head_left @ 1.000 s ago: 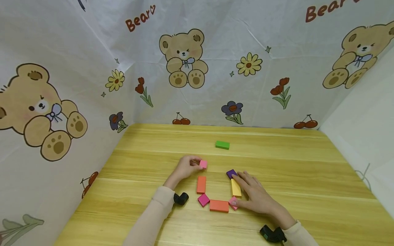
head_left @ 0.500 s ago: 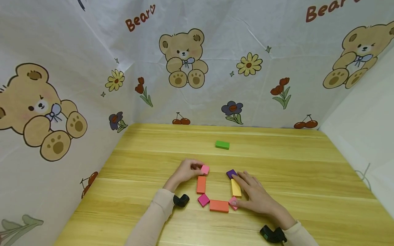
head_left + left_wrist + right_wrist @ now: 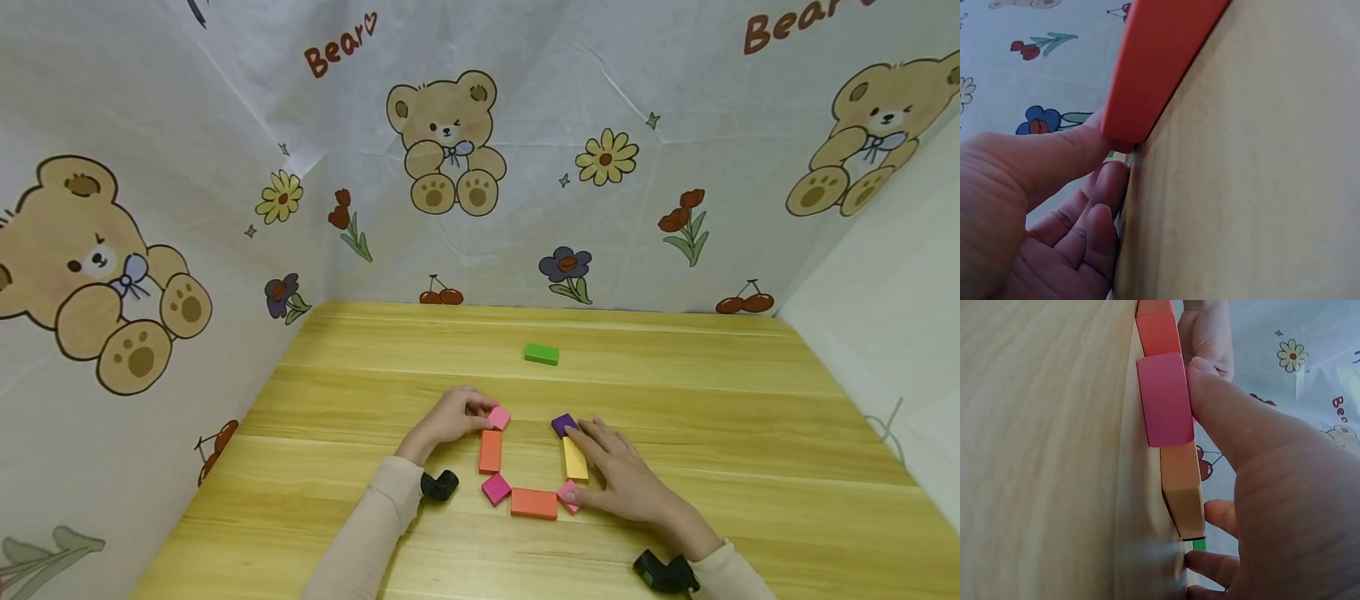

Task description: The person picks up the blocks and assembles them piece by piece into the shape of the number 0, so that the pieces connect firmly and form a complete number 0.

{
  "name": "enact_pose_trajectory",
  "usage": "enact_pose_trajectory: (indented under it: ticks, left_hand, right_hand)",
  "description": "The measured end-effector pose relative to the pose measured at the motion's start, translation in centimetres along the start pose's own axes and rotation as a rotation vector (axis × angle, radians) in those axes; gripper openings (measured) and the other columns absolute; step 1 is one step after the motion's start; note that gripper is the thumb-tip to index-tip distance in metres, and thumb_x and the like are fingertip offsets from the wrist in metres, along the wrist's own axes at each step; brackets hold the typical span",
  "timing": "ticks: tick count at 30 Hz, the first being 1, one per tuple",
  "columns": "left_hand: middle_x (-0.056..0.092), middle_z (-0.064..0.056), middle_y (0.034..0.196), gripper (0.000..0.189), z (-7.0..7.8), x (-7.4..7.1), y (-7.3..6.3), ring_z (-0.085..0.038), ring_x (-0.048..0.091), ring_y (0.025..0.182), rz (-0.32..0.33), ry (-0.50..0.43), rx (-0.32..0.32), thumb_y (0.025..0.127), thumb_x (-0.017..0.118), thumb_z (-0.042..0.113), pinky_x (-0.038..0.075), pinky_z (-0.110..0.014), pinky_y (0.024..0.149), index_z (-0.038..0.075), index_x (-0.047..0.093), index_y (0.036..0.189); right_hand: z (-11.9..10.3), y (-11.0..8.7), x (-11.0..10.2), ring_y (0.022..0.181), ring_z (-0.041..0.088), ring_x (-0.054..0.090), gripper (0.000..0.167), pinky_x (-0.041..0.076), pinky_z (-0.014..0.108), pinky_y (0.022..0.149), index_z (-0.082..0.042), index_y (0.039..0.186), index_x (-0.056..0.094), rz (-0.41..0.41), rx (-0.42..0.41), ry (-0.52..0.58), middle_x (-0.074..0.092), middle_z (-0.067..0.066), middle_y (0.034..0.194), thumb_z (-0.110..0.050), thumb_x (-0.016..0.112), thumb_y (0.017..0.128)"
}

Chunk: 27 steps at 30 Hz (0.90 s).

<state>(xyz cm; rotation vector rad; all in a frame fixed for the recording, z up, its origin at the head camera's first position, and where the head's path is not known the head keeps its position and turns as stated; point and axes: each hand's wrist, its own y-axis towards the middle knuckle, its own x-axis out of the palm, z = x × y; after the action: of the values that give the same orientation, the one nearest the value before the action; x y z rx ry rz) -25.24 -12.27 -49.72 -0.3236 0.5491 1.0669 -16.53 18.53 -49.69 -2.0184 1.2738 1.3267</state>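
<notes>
At the far end of the left orange block [image 3: 491, 452], my left hand [image 3: 447, 418] pinches a small pink block [image 3: 498, 418] set cornerwise. The left wrist view shows the thumb beside the end of that orange block [image 3: 1154, 69]; the pink block is mostly hidden there. A magenta block [image 3: 496, 489] and another orange block [image 3: 534, 503] continue the line towards the right. My right hand [image 3: 622, 477] lies with fingers spread over the right side. Its thumb rests on a second pink block [image 3: 1166, 400], its forefinger touches a purple block [image 3: 562, 425], and a yellow block [image 3: 575, 461] lies between.
A green block [image 3: 542, 354] lies alone farther back on the wooden table [image 3: 360, 367]. Behind the table hangs a white cloth [image 3: 525, 208] printed with bears and flowers. A thin cord [image 3: 888, 429] shows at the right edge.
My left hand has brought the pink block nearer and slightly right, up to the orange block's far end, and turned it cornerwise. The right hand and the other blocks have stayed put.
</notes>
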Motion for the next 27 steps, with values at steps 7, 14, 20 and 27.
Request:
enact_pose_trajectory:
  ticks: [7, 14, 20, 27]
  left_hand:
    - [0.061, -0.008, 0.103, 0.031, -0.07, -0.13, 0.07, -0.011, 0.055, 0.083, -0.027, -0.002, 0.027, 0.089, 0.071, 0.008, 0.047, -0.022, 0.070, 0.003, 0.070, 0.120]
    - [0.061, -0.009, 0.103, 0.033, 0.18, -0.24, 0.03, -0.012, 0.056, 0.086, -0.044, -0.026, 0.016, 0.089, 0.069, 0.004, 0.047, -0.021, 0.072, 0.003, 0.069, 0.122]
    - [0.060, -0.009, 0.103, 0.033, 0.18, -0.38, 0.00, -0.013, 0.054, 0.087, -0.063, -0.027, 0.017, 0.090, 0.068, 0.004, 0.046, -0.022, 0.073, 0.003, 0.068, 0.122]
    - [0.059, -0.009, 0.103, 0.034, -0.06, -0.38, 0.05, -0.013, 0.054, 0.088, -0.069, -0.030, 0.019, 0.090, 0.067, 0.001, 0.046, -0.021, 0.073, 0.003, 0.067, 0.124]
  right_hand:
    - [0.10, 0.00, -0.02, 0.143, 0.047, 0.026, 0.089, 0.019, 0.070, 0.110, -0.013, 0.152, 0.037, 0.008, -0.016, 0.001, 0.037, 0.021, 0.153, -0.059, 0.069, 0.082]
    - [0.20, -0.03, 0.09, 0.143, 0.048, 0.025, 0.089, 0.018, 0.070, 0.109, -0.012, 0.152, 0.037, 0.008, -0.021, 0.008, 0.037, 0.021, 0.153, -0.058, 0.069, 0.082]
    - [0.10, -0.08, -0.01, 0.143, 0.049, 0.026, 0.088, 0.018, 0.070, 0.109, -0.010, 0.151, 0.038, 0.016, -0.028, 0.012, 0.037, 0.022, 0.152, -0.056, 0.070, 0.082]
    - [-0.12, -0.08, -0.17, 0.142, 0.049, 0.026, 0.088, 0.018, 0.070, 0.109, -0.009, 0.150, 0.038, 0.017, -0.030, 0.011, 0.037, 0.023, 0.152, -0.054, 0.071, 0.082]
